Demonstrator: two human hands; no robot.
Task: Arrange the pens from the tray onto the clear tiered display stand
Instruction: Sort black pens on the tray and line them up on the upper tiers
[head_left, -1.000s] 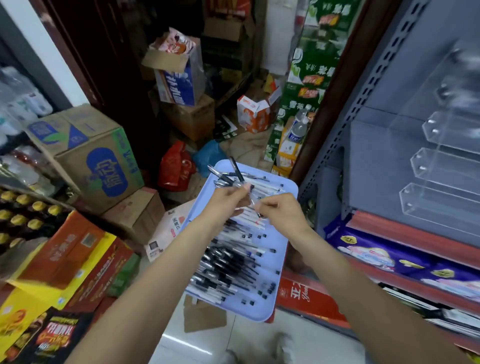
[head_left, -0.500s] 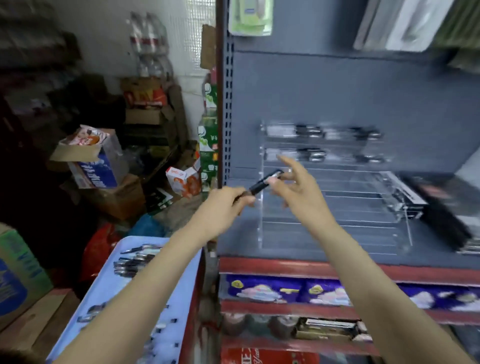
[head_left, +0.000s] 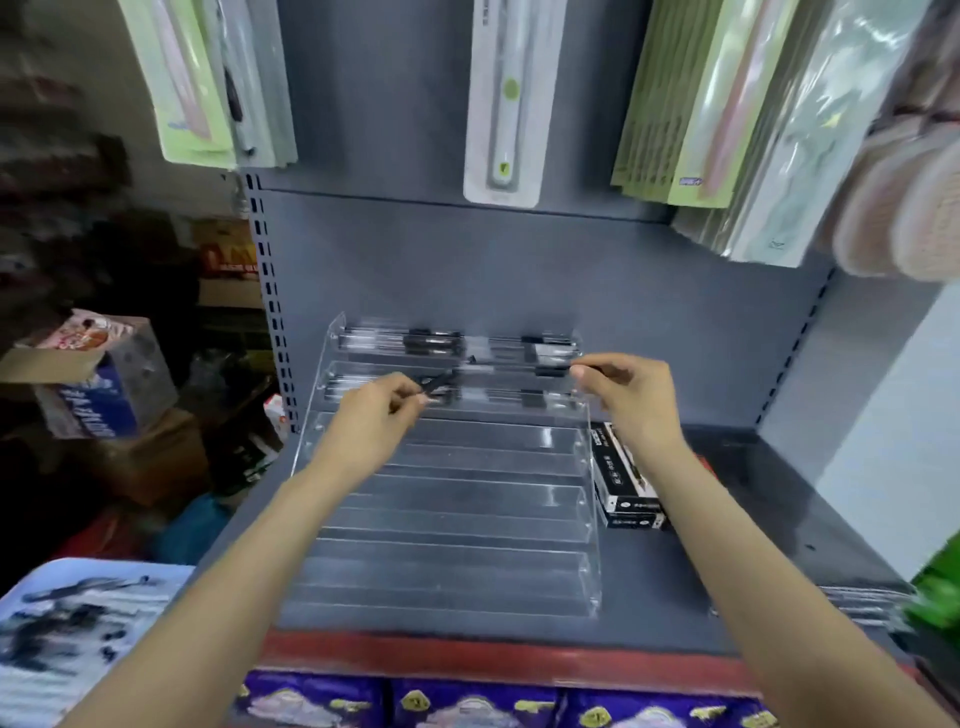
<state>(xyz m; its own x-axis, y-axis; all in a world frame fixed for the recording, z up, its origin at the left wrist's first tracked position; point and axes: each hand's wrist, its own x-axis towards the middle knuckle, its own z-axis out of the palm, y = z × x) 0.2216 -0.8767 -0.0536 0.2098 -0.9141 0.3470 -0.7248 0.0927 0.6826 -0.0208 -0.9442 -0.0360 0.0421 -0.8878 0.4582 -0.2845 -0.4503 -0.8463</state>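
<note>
Pen (head_left: 511, 370) spans between our hands above stand (head_left: 452, 525): right hand (head_left: 626, 395) grip pinches its end, left hand (head_left: 382, 410) grip pinches second pen (head_left: 435, 383).

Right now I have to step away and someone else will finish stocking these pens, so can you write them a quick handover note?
Left hand: pinching a black pen at the stand's second tier from the top.
Right hand: fingers curled at the right end of that tier, pinching the tip of a pen.
Clear tiered stand sits on the grey shelf; the blue tray with many pens left is at lower left.
Done: the top two tiers hold some pens.
Left: seat the held pens, then fill the lower tiers, which are still bare.
</note>
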